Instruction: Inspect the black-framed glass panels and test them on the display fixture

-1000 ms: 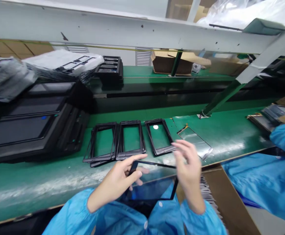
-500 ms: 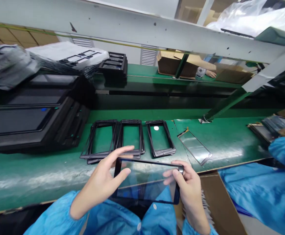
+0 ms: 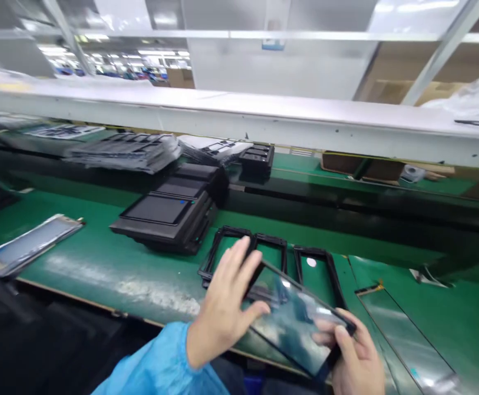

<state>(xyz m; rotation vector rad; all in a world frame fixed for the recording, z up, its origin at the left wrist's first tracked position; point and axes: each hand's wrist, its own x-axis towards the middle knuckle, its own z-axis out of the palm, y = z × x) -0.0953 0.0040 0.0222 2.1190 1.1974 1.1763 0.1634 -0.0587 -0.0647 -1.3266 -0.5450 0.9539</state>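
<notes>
I hold a thin black-edged glass panel (image 3: 297, 321) tilted over the near edge of the green bench (image 3: 112, 263). My left hand (image 3: 227, 307) has its fingers spread, thumb pressed against the panel's left end. My right hand (image 3: 357, 356) grips the panel's lower right corner, thumb on top. Just beyond the panel lie three black rectangular frames (image 3: 272, 260) side by side on the bench.
A stack of black trays (image 3: 169, 214) sits to the left of the frames. Another glass panel (image 3: 404, 334) lies on the bench at the right, and one (image 3: 26, 244) at far left. Bagged parts (image 3: 124, 151) and a black tray pile (image 3: 258, 159) lie behind a dark conveyor strip.
My view has swung left and upward. The panel has tilted and moved to the right of the picture; both hands still hold it.
</notes>
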